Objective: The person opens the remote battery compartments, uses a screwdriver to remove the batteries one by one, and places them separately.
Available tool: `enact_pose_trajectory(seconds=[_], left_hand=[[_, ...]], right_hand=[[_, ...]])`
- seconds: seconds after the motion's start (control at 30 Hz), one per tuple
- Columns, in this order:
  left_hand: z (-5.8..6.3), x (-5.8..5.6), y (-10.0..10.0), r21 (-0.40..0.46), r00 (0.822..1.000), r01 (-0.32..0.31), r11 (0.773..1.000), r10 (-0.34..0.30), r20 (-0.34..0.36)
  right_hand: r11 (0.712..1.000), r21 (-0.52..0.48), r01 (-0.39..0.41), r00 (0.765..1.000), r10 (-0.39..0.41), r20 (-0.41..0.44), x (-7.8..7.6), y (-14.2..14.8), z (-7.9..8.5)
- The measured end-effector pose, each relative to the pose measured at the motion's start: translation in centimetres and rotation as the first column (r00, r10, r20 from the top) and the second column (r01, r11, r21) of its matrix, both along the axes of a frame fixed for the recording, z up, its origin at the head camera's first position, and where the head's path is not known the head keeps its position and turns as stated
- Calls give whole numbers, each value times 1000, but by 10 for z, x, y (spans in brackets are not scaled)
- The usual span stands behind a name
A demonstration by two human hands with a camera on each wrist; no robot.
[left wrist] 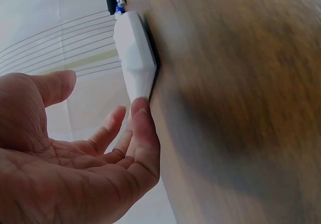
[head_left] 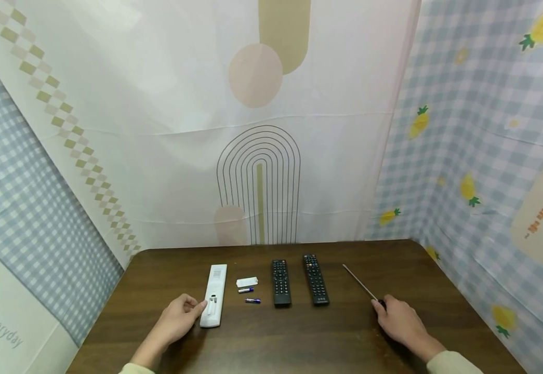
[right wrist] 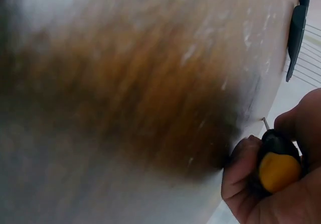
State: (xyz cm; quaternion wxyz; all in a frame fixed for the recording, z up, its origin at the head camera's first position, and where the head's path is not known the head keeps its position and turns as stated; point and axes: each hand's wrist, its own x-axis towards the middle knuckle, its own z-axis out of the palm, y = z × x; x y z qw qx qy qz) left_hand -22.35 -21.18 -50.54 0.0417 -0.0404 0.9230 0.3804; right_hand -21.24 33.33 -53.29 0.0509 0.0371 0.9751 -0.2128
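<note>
A white remote control (head_left: pixel 215 291) lies back up on the brown table, its battery bay uncovered at the near end. My left hand (head_left: pixel 180 317) is at its left side. In the left wrist view a fingertip touches the edge of the remote (left wrist: pixel 135 58), while the thumb (left wrist: pixel 59 87) stands apart from it. My right hand (head_left: pixel 399 319) grips the dark handle of a screwdriver (head_left: pixel 361 282), whose metal shaft points away to the left. From the right wrist view, the handle's yellow end (right wrist: pixel 279 172) shows within the curled fingers.
Right of the white remote lie a small white battery cover (head_left: pixel 247 282), one battery (head_left: pixel 246 290) and another battery (head_left: pixel 253 301). Two black remotes follow, a left one (head_left: pixel 281 283) and a right one (head_left: pixel 316 280). Behind the table (head_left: pixel 299 343) hangs a patterned cloth (head_left: pixel 336 171).
</note>
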Motion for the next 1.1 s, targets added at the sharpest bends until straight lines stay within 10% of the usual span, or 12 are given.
enact_pose_trajectory(seconds=[1.1], left_hand=[[-3,5,6,125,998,-13,992,22,-66]], right_hand=[[999,32,20,996,-22,82,-51,44,-3]])
